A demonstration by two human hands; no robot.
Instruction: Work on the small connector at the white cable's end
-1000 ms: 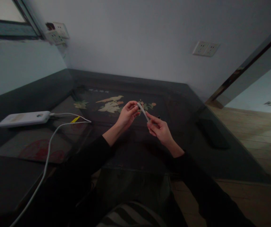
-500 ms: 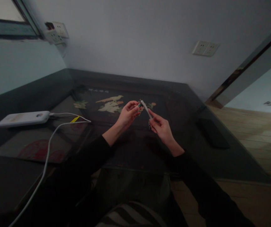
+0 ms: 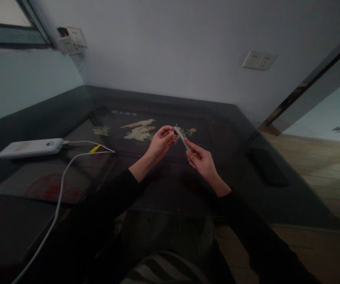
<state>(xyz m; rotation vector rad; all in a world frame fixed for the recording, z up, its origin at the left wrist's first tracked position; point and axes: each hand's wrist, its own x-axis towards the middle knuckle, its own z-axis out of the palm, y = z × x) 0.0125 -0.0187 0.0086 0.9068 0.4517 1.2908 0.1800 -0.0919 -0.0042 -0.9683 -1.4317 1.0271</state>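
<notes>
Over the middle of the dark table, my left hand (image 3: 161, 142) is closed, with the thumb and forefinger pinched on a small dark-green piece (image 3: 174, 133). Most of that piece is covered, and its kind is not clear. My right hand (image 3: 201, 158) grips a slim whitish-grey stick (image 3: 181, 138) near its lower end. The stick slants up to the left, its rounded tip meeting the small piece at my left fingertips. Whether they touch or merely overlap in view, I cannot tell.
A white power bank (image 3: 30, 148) lies at the left with a white cable (image 3: 61, 185) and yellow tag (image 3: 94, 148). Toward the right edge of the dark table (image 3: 164, 189) is a flat black object (image 3: 268, 167). Wall sockets (image 3: 259, 60) are behind.
The stick's tip has shifted slightly left, over the small green piece, which now shows less. Both hands stay nearly in place.
</notes>
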